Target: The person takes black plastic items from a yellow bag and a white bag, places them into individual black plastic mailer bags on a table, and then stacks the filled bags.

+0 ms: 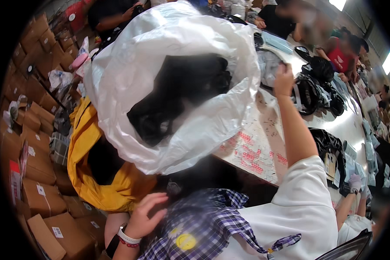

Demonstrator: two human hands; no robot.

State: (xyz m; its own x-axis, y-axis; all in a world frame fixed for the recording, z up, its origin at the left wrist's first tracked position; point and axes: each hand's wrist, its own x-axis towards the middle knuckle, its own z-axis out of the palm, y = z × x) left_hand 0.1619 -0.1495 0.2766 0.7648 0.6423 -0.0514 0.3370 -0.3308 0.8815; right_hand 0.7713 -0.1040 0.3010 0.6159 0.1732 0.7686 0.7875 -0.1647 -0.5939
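A large white plastic sack (126,84) stands wide-mouthed before me, with black packages or garments (188,87) inside it. Below the sack, my left hand (149,208) is empty, its fingers apart, close to my checked apron (195,224) and a yellow fabric sack (117,198). My right hand (284,81) reaches over the worktable (260,149), right of the white sack. Its fingers are curled at the edge of a clear plastic bag (269,65) with greyish contents; I cannot tell whether they grip it.
Cardboard boxes (42,195) are stacked along the left. Black plastic-wrapped bundles (318,84) lie on the table's right part, with a black bag (331,146) nearer. Several people work around the table; a gloved hand (354,182) is at the right.
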